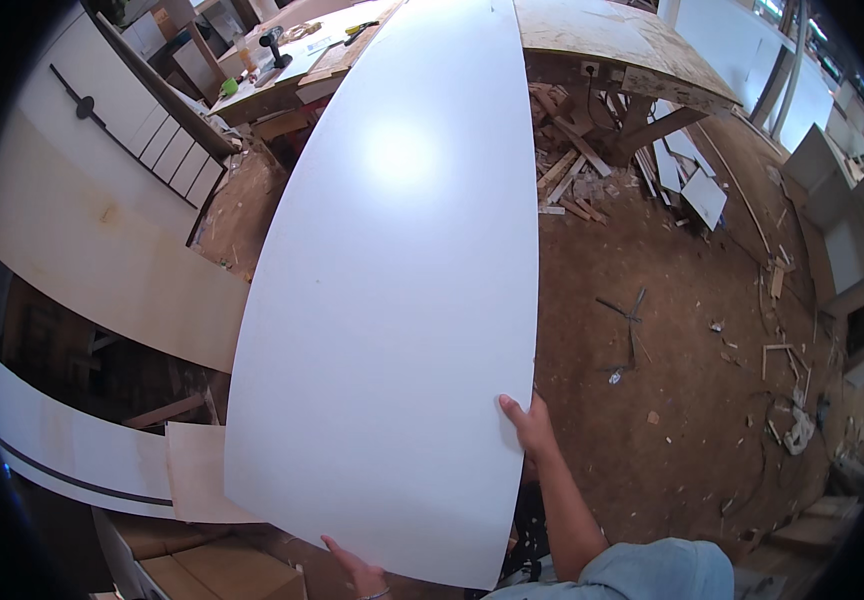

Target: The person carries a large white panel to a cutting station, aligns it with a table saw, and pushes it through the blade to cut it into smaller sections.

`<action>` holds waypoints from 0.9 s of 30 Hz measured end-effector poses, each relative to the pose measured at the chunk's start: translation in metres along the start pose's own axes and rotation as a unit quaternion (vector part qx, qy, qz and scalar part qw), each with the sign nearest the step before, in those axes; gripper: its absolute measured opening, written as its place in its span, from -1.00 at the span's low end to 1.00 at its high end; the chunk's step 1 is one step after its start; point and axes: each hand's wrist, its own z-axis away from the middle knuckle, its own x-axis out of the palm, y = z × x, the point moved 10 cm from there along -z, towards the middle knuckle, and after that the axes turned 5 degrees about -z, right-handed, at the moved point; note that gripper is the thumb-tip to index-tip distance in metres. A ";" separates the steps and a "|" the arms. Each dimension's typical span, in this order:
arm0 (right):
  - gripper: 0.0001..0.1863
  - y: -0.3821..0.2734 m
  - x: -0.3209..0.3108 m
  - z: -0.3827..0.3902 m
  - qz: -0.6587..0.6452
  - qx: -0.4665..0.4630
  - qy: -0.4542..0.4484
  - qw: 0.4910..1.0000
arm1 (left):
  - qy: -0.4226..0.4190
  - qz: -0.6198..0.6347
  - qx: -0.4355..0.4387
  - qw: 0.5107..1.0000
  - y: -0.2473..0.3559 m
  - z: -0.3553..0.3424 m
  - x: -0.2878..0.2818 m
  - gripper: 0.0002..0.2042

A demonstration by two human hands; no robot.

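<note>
A long, glossy white panel (382, 330) stretches from close to my body up to the far workbench, where its far end lies. My right hand (530, 422) grips the panel's right edge, thumb on the top face and fingers hidden beneath. At the near edge, my left hand (354, 572) supports the panel from below, its thumb showing at the rim and the other fingers out of sight. A bright light reflection covers part of the panel's upper half.
The wooden workbench (622, 40) carries a cordless drill (274, 46) at its left part. Offcuts (577, 150) pile beneath it. Scraps and cords (632, 315) litter the brown floor on the right. Large boards (102, 220) stand at left, above a cardboard box (227, 572).
</note>
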 end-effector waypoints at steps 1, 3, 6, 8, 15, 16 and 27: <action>-0.46 -0.005 0.001 -0.008 0.000 0.004 0.000 1.000 | 0.014 -0.012 0.001 1.000 -0.001 -0.004 0.004 -0.20; -0.46 -0.017 0.001 -0.023 0.000 0.010 -0.001 1.000 | 0.042 -0.033 0.003 0.999 -0.003 -0.013 0.013 -0.20; -0.46 -0.028 0.001 -0.049 -0.004 0.008 0.001 1.000 | 0.061 -0.035 0.003 0.998 -0.008 -0.029 0.034 -0.20; -0.46 -0.036 -0.002 -0.072 -0.015 -0.013 0.000 1.000 | 0.073 -0.052 0.006 0.996 -0.010 -0.042 0.052 -0.20; -0.46 -0.081 0.003 -0.142 -0.010 -0.011 0.000 1.000 | 0.068 -0.029 -0.003 0.997 -0.018 -0.084 0.118 -0.21; -0.47 -0.086 0.004 -0.151 -0.024 -0.005 0.003 1.000 | 0.071 -0.029 0.001 0.997 -0.019 -0.090 0.127 -0.21; -0.49 -0.120 0.005 -0.255 -0.038 -0.038 -0.010 0.999 | 0.059 -0.071 -0.034 0.995 -0.034 -0.144 0.224 -0.27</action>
